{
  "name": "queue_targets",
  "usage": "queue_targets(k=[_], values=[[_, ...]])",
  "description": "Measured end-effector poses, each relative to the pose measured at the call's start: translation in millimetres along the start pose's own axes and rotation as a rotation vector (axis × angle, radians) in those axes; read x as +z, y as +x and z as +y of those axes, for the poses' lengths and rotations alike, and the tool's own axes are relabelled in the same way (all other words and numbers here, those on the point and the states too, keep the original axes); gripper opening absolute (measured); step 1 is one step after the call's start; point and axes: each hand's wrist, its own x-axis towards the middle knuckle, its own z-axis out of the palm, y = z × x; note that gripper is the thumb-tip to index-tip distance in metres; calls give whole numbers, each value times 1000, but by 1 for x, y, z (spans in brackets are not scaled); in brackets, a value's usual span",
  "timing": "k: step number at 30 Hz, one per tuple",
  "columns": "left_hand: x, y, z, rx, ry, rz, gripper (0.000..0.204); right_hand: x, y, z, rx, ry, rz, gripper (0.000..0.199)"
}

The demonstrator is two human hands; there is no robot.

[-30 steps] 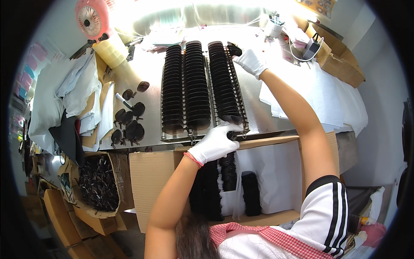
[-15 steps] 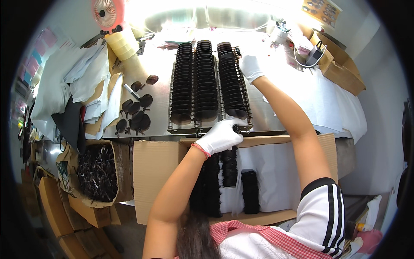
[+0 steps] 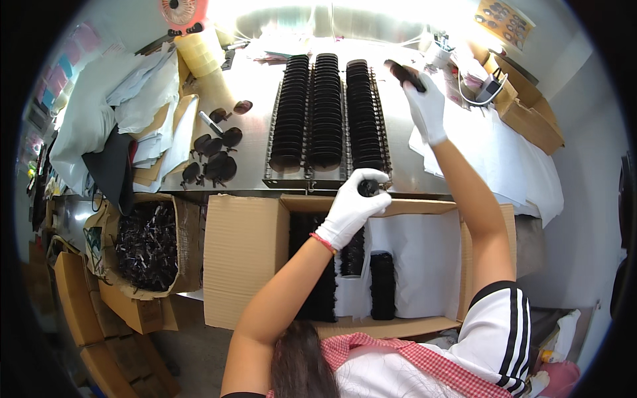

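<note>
Three long rows of dark lenses stand on edge in a metal rack [image 3: 309,180] on the table. My right hand [image 3: 426,111], in a white glove, is right of the rack's far end. It grips a short stack of dark lenses [image 3: 405,75] between thumb and fingers. My left hand [image 3: 352,211], also gloved, is curled at the near end of the right row [image 3: 365,119]. A small dark bundle [image 3: 368,188], seemingly lenses, sits in its fingers. Below it an open cardboard box [image 3: 245,259] holds packed rows of dark lenses [image 3: 382,285] on white paper.
Several loose dark lenses [image 3: 220,166] and a marker pen [image 3: 210,122] lie left of the rack. A carton of dark scraps [image 3: 147,245] stands at the lower left. White sheets [image 3: 491,159] cover the table's right side; a pink fan [image 3: 179,12] is at the back left.
My right hand has moved right, away from the right row, and a stack of lenses now shows in it. My left hand stays near the row's front, turned so its dark bundle shows.
</note>
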Motion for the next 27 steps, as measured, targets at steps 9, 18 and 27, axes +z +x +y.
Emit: queue_targets(k=[9,18,27], values=[[74,-38,-54,119,-779,221,42,-69,-206,-92,-29,158,-409,48],[80,-128,-116,-421,-839,213,52,-131,-273,-76,413,-224,-1019,46],[36,-143,-99,-331,-169,328,41,-73,-268,-24,272,-280,-826,44]])
